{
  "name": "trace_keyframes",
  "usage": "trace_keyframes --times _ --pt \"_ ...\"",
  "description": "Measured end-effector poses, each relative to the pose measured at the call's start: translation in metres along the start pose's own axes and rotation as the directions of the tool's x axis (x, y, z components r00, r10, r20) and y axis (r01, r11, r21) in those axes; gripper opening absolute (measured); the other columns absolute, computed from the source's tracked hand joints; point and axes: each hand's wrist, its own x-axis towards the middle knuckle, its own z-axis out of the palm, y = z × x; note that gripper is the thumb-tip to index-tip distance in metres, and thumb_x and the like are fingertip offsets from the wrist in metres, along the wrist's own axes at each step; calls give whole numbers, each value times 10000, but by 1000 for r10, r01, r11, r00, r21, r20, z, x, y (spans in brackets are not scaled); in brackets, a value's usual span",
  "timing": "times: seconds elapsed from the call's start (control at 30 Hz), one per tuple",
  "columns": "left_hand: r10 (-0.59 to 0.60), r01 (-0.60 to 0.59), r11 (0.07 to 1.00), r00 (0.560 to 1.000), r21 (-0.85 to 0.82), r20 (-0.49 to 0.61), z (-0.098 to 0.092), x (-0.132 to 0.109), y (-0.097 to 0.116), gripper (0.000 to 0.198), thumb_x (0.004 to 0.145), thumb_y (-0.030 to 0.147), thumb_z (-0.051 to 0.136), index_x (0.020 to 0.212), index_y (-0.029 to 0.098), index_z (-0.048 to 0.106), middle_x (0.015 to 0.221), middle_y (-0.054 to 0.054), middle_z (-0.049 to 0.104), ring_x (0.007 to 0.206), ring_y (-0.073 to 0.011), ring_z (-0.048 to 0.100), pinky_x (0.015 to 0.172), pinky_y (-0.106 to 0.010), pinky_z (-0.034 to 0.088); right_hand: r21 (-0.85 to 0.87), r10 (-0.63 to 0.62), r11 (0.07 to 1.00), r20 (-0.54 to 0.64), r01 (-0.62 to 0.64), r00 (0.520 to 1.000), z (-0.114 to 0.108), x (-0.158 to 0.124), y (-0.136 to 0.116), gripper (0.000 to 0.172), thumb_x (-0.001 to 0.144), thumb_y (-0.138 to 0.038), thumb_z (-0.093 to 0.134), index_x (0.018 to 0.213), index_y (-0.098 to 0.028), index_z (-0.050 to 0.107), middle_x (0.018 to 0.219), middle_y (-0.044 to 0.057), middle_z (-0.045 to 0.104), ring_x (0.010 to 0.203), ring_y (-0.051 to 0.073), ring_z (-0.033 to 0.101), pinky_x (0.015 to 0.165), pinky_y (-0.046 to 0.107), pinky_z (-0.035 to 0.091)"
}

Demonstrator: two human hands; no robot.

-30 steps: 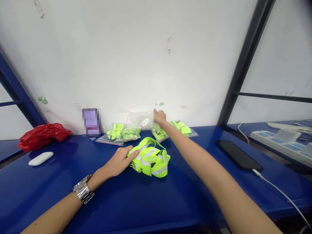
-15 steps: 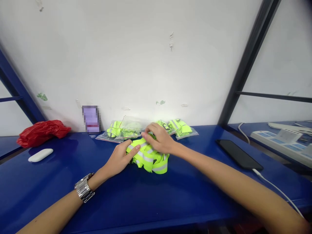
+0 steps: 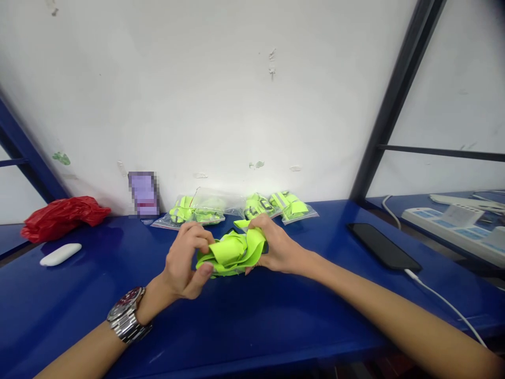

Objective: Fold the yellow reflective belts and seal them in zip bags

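A bundled neon-yellow reflective vest [image 3: 231, 251], made of bands with grey strips, is held up between my two hands over the blue table [image 3: 244, 326]. My left hand [image 3: 189, 260] grips its left end, thumb below and fingers curled over the top. On the other side my right hand [image 3: 276, 245] is closed around the right end, its thumb partly behind the fabric. Just beyond lie clear plastic bags with similar neon-yellow pieces: one bag [image 3: 185, 210] to the left, another [image 3: 258, 205] in the middle and a third [image 3: 290, 205] to the right.
On the left are a red plastic bag [image 3: 65, 217], a white oval case [image 3: 61, 255] and a blurred-out upright screen [image 3: 144, 193] by the wall. A black phone [image 3: 382, 247] with a white cable lies to the right, near a white power strip [image 3: 453, 226].
The bundle has been lifted and turned, so more plain yellow fabric faces me. My right hand has gone from over its top to its right end; my left fingers now curl over its left end.
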Motion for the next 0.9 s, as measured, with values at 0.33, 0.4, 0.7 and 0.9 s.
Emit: trace_keyframes --times 0.33,0.4,0.7,0.9 --pt "-281 200 957 816 210 505 8 9 8 585 852 421 575 1371 215 398 1340 -137 524 1239 -304 477 1033 -455 408 -530 -126 823 180 204 975 8 -15 -7 379 802 -91 467 1148 -209 565 877 101 621 815 240 549 921 492 393" --pt "-298 193 950 802 247 518 11 6 5 495 866 368 547 1327 215 454 1215 -118 594 1143 -284 542 966 -421 458 -524 -62 840 164 140 985 9 -15 -10 326 800 -203 511 1113 -177 596 723 60 630 697 223 563 1012 528 325" --pt "-204 151 921 972 360 114 3 1 -10 242 866 195 486 1107 170 476 969 -72 640 869 -204 649 783 -296 499 -505 276 833 29 -224 961 -7 -10 -17 525 924 -545 372 1144 -173 670 504 31 579 472 186 507 638 344 384" --pt "-282 349 873 931 340 -231 4 9 -7 316 817 145 535 1125 168 471 999 -71 591 877 -204 626 776 -322 518 -407 231 861 -222 -305 947 -10 1 -13 271 916 -325 458 980 -153 657 715 71 633 656 192 556 667 323 404"
